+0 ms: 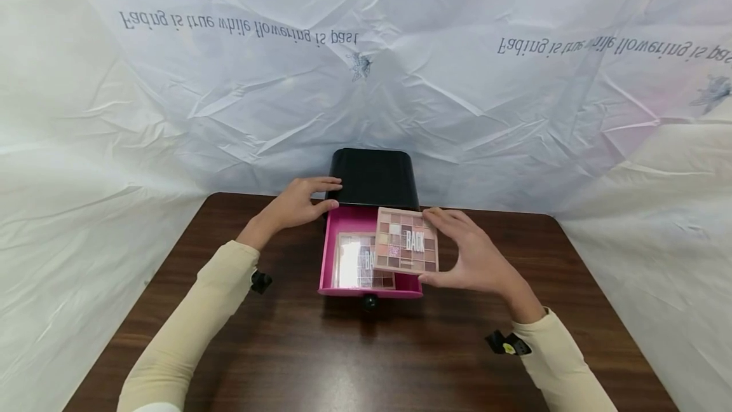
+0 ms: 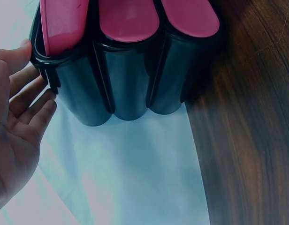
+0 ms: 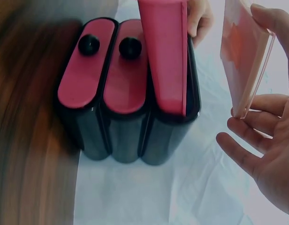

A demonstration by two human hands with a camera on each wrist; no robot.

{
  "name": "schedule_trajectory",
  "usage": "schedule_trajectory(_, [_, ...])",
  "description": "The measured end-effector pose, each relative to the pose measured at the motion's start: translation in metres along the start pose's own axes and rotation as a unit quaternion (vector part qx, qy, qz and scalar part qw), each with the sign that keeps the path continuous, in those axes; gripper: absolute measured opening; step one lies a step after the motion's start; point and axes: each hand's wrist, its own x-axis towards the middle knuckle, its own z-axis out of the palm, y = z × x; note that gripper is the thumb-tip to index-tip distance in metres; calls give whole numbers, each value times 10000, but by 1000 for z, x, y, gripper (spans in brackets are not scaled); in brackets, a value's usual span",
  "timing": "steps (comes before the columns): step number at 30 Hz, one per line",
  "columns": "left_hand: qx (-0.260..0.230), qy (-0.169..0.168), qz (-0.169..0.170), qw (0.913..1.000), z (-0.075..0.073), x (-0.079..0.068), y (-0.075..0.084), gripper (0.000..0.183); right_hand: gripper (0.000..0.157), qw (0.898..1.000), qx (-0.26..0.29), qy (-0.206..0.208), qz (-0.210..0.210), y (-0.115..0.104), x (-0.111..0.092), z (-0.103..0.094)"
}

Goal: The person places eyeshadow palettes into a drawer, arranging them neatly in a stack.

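A black drawer cabinet (image 1: 374,177) has its top pink drawer (image 1: 347,218) pulled out. Inside that drawer lies an eyeshadow palette (image 1: 353,266) under a shiny clear lid. My right hand (image 1: 480,262) pinches a second eyeshadow palette (image 1: 403,250) between thumb and fingers, tilted above the drawer's right side and partly covering the one below. On the cabinet's left side my left hand (image 1: 294,203) rests with its fingers fairly straight, touching the casing near the front corner. In the left wrist view, the left hand's thumb and fingers (image 2: 34,105) are at the cabinet's edge.
Two lower pink drawers sit closed, their round black knobs (image 3: 130,48) showing in the right wrist view. The cabinet stands at the back of a dark wooden table (image 1: 274,348). White printed sheeting (image 1: 257,100) hangs close behind it and along both sides.
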Motion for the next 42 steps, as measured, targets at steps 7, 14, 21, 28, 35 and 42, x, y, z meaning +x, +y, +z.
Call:
schedule_trajectory(7, [6,36,-11,10000,2,1,-1,45,111,9999,18,-122,-114,-6,18,18])
schedule_trajectory(14, [18,38,-22,10000,2,0,-1,45,110,9992,36,-402,-60,-11,32,33])
schedule_trajectory(21, [72,13,-61,10000,1,1,0,45,109,9984,21,-552,-128,-18,43,38])
schedule_trajectory(28, [139,47,-27,9999,2,0,0,46,109,9977,94,-659,-109,-21,46,42])
schedule_trajectory(35, [91,33,-45,9999,2,0,1,45,110,9964,94,-843,-27,-23,44,44])
schedule_trajectory(42, [12,54,3,10000,1,-1,1,45,112,9966,89,-810,-89,-24,42,44])
